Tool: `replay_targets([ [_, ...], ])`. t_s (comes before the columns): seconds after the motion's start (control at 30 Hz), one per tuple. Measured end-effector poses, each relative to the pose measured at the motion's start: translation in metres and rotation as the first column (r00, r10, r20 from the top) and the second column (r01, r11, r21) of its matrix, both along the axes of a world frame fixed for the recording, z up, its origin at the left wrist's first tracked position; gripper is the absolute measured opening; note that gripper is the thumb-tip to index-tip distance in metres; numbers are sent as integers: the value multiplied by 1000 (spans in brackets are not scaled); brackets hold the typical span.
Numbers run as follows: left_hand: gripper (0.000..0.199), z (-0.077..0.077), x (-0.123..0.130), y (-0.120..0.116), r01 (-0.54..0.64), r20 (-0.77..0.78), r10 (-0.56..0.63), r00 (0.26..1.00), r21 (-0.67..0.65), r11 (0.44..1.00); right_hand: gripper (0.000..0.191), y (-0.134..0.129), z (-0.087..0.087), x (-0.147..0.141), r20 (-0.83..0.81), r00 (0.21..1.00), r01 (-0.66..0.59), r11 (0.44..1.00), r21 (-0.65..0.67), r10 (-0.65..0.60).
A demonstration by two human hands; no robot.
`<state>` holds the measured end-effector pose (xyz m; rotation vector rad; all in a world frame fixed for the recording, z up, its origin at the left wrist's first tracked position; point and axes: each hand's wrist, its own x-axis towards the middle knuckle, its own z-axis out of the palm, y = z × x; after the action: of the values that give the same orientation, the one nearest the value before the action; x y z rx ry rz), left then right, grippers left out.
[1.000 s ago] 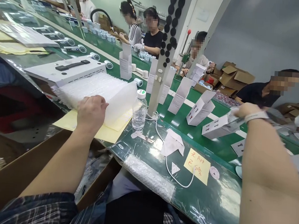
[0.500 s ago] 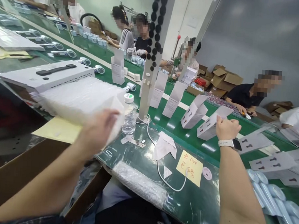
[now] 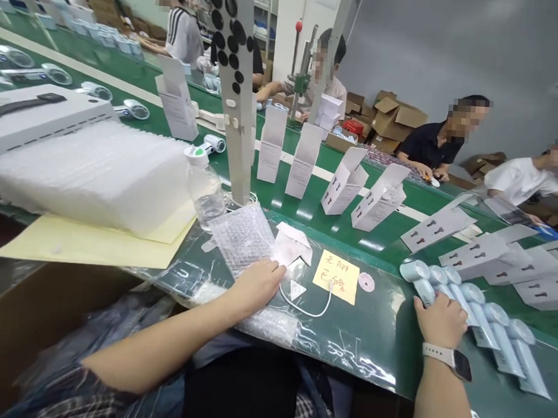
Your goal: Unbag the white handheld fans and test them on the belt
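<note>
My left hand (image 3: 259, 287) is closed on the lower edge of a clear bubble-wrap bag (image 3: 246, 235), which lies tilted over the bench in front of the water bottle (image 3: 204, 191). To its left lies a thick stack of bubble-wrap bags (image 3: 90, 170). On the right, my right hand (image 3: 442, 320), with a watch at the wrist, is closed around the handle of a pale blue round-headed device (image 3: 421, 286). That device is at the near-left end of a row of several alike (image 3: 504, 336); my fingertips are partly hidden among them.
Open white boxes (image 3: 340, 184) stand along the green conveyor belt (image 3: 279, 203), some tilted at the right. A metal post (image 3: 238, 104) rises behind the bottle. A yellow note (image 3: 336, 277), white cable (image 3: 307, 311) and cloth (image 3: 292, 245) lie on the bench. Co-workers sit across the belt.
My left hand has brought a bubble-wrap bag from the stack to the bench middle. My right hand has left an open box on the belt and come down to the blue devices. The view has shifted right.
</note>
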<state>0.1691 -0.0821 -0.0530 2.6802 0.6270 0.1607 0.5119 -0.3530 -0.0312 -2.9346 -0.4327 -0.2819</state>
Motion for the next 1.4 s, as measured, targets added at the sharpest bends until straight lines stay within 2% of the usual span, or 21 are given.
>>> replay_targets([
  [0.07,22,5,1,-2,-4,-29,3,1000,-39,999,58,5,-7,-14,-96,994,-59,998,-27,57],
  [0.2,22,10,6,-2,-45,-38,39,999,-172,984,66,30,-5,-51,-252,947,-221,974,-51,201],
  [0.27,18,10,7,3,-56,-23,52,998,-268,962,64,47,-4,-79,-305,888,-353,935,28,344],
  [0.33,12,11,6,11,-44,17,55,998,-380,924,63,63,-4,-114,-301,806,-468,860,203,510],
  [0.4,13,9,3,17,-18,87,70,994,-495,869,62,76,-8,-150,-232,723,-544,743,390,651],
  [0.5,20,4,0,24,-9,208,189,960,-650,760,56,90,-22,-190,-132,591,-661,572,486,796],
  [0.57,27,-1,0,28,-20,260,308,915,-733,680,52,97,-33,-203,-77,524,-746,500,440,849],
  [0.67,31,-5,0,37,-38,282,437,854,-805,592,49,103,-46,-206,22,518,-821,490,292,855],
  [0.77,34,-2,-3,43,-57,295,479,827,-803,593,46,106,-48,-207,141,463,-885,447,132,875],
  [0.83,37,7,-7,39,-65,322,475,819,-770,634,43,105,-43,-210,216,387,-921,388,39,896],
  [0.87,39,12,-10,35,-70,340,458,822,-737,673,41,105,-39,-211,240,352,-932,363,-1,905],
  [0.9,41,19,-14,30,-68,362,402,841,-667,742,40,104,-33,-212,253,321,-939,341,-38,913],
  [0.97,45,35,-21,17,-4,371,154,916,-375,927,40,102,-19,-210,254,268,-950,299,-93,929],
  [1.0,47,43,-25,12,62,328,-5,945,-163,985,39,101,-11,-207,252,250,-953,283,-104,935],
  [1.03,49,51,-28,8,133,256,-143,956,56,990,38,100,-3,-204,257,249,-954,282,-102,934],
  [1.07,51,59,-30,5,186,181,-232,956,238,953,37,100,3,-200,276,270,-948,305,-89,922],
  [1.13,53,73,-32,4,187,110,-261,959,446,875,35,100,12,-198,333,361,-919,394,-33,871],
  [1.17,53,78,-32,5,164,100,-244,965,497,852,37,100,14,-199,348,398,-906,424,1,849],
  [1.2,54,83,-31,6,155,94,-239,966,526,836,39,101,14,-202,341,411,-904,426,31,846],
  [1.3,56,90,-26,6,220,52,-298,953,559,800,46,106,16,-214,254,388,-922,369,121,886],
  [1.4,53,93,-24,2,260,43,-354,934,598,758,46,112,24,-216,134,524,-829,469,304,841],
])
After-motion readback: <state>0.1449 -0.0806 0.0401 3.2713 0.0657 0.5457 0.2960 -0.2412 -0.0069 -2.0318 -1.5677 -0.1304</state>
